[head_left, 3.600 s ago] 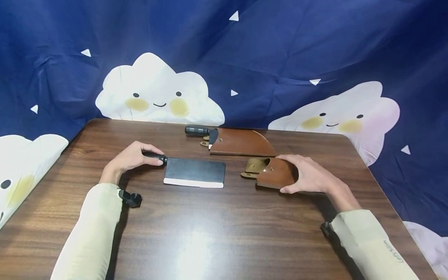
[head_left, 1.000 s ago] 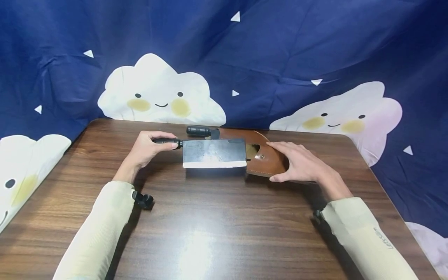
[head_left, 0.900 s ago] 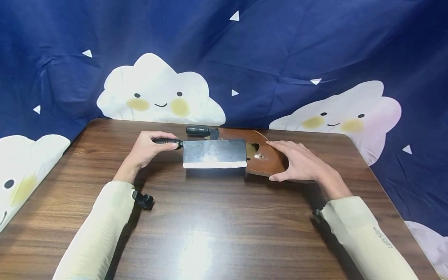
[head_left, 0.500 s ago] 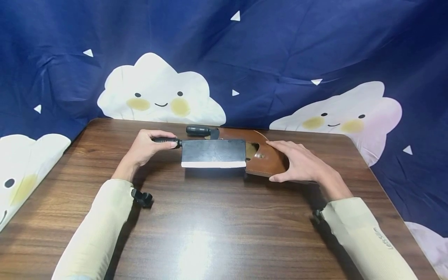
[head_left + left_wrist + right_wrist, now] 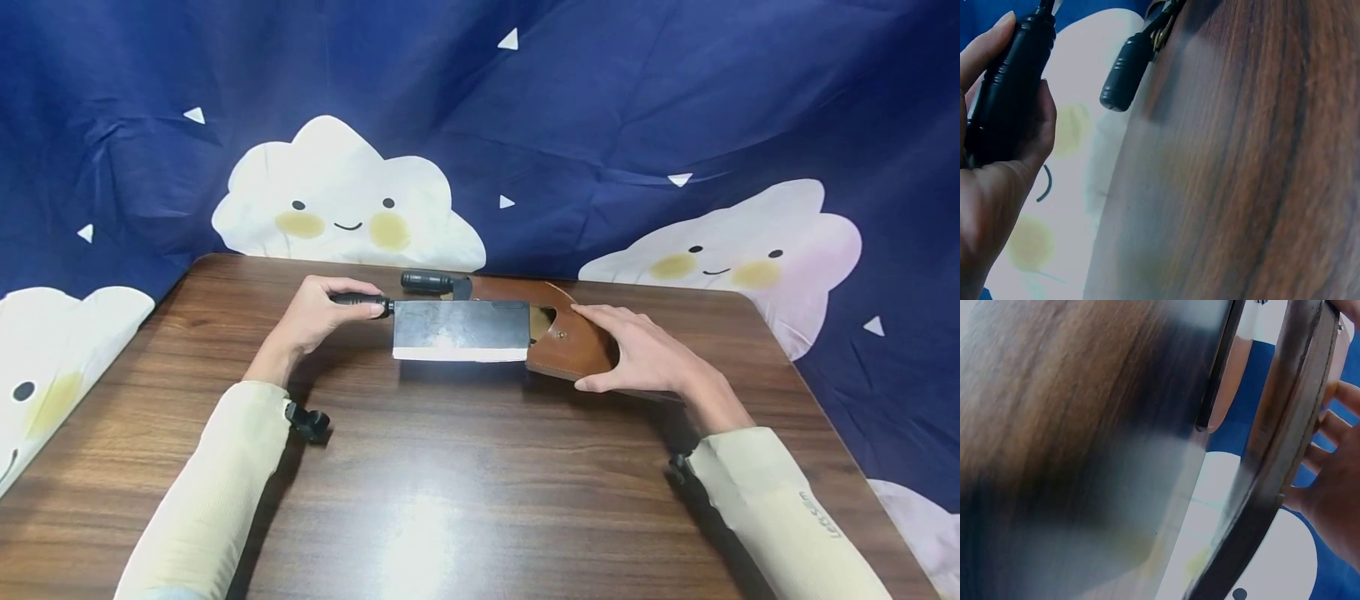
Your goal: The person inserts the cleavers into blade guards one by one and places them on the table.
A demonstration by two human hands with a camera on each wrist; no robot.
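Note:
My left hand (image 5: 311,321) grips the black handle of a cleaver (image 5: 461,327); its dark blade with a bright lower edge is raised over the table. In the left wrist view, curled fingers and thumb wrap the black handle (image 5: 1013,81). Across the top and bottom edges of a brown leather knife sheath (image 5: 570,346), my right hand (image 5: 648,350) holds with thumb and fingers spread. The blade's right end overlaps the sheath's mouth; I cannot tell whether it touches. From the right wrist view, the sheath's edge (image 5: 1285,444) runs past the fingers, lifted off the table.
Behind lies a second cleaver with a black handle (image 5: 426,282), its blade in another brown sheath (image 5: 517,290), partly hidden by the held blade. The wooden table (image 5: 525,483) ends at a dark blue curtain (image 5: 570,108) with white clouds.
Since the earliest frame, the left hand has lifted the cleaver and moved it right, while the right hand has raised the sheath and brought it left. Over the last second both stay nearly still.

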